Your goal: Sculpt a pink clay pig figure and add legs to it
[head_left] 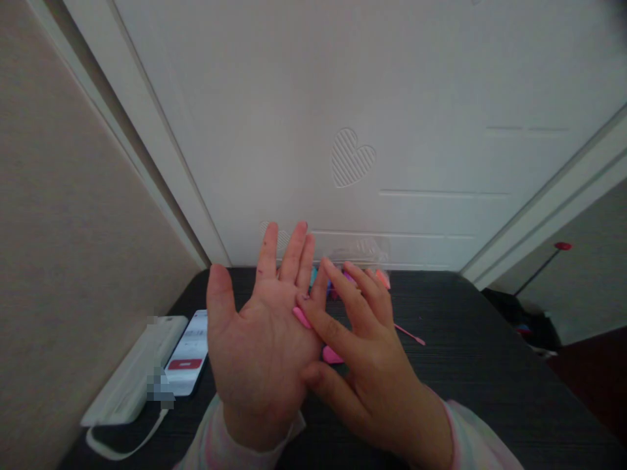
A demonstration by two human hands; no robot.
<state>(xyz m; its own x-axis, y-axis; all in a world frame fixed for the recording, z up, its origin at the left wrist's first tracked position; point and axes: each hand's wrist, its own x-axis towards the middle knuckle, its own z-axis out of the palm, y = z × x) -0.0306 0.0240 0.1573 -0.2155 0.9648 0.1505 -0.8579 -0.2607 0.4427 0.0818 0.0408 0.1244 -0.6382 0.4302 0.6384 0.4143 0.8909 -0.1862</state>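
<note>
My left hand is held palm up over the dark table, its fingers stretched out and the thumb apart. A small pink piece of what looks like modelling clay lies on the outer side of its palm. Over that edge reaches my right hand, palm down with fingers spread. Its index fingertip touches the pink piece, and its thumb rests near the heel of the left palm. A larger pink lump shows on the table behind the right hand, partly hidden. To the right lies a thin pink stick tool.
Colourful pieces and clear plastic packaging sit at the table's back edge, against a white panel with a heart relief. At left lie a lit phone and a white box-shaped device with a cable. The dark table extends rightward.
</note>
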